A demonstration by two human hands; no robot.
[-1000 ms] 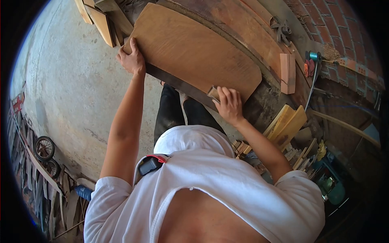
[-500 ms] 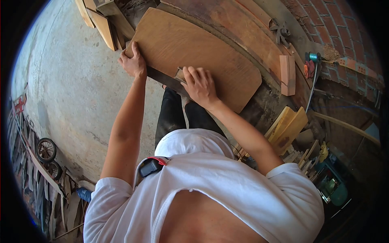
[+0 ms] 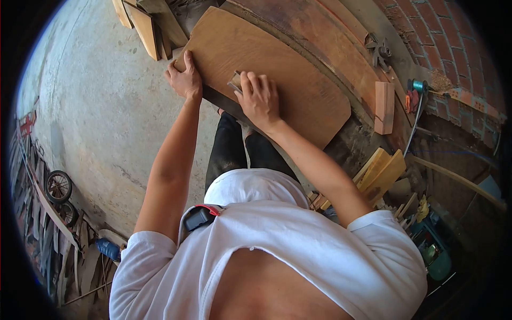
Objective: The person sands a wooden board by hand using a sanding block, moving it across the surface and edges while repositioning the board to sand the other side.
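A curved-edged brown wooden board (image 3: 298,74) lies tilted across the bench in front of my legs. At its near left corner, my left hand (image 3: 185,80) grips the edge, thumb on the top face and fingers curled against the side. Under the fingers of my right hand (image 3: 260,101) is a small sanding block (image 3: 235,82), pressed flat on the board's face left of the middle. Most of the block is hidden by that hand; only its left end shows.
Behind the board runs a larger reddish-brown wooden slab (image 3: 320,40). A short wood block (image 3: 384,106), a metal clamp-like part (image 3: 379,53) and a teal spool (image 3: 419,85) sit to the right. Wood offcuts (image 3: 381,173) lean at lower right; planks (image 3: 144,29) stand upper left.
My right hand has slid the sanding block away from my body and a little left across the board. My left hand keeps its hold on the corner. The whole view has shifted slightly.
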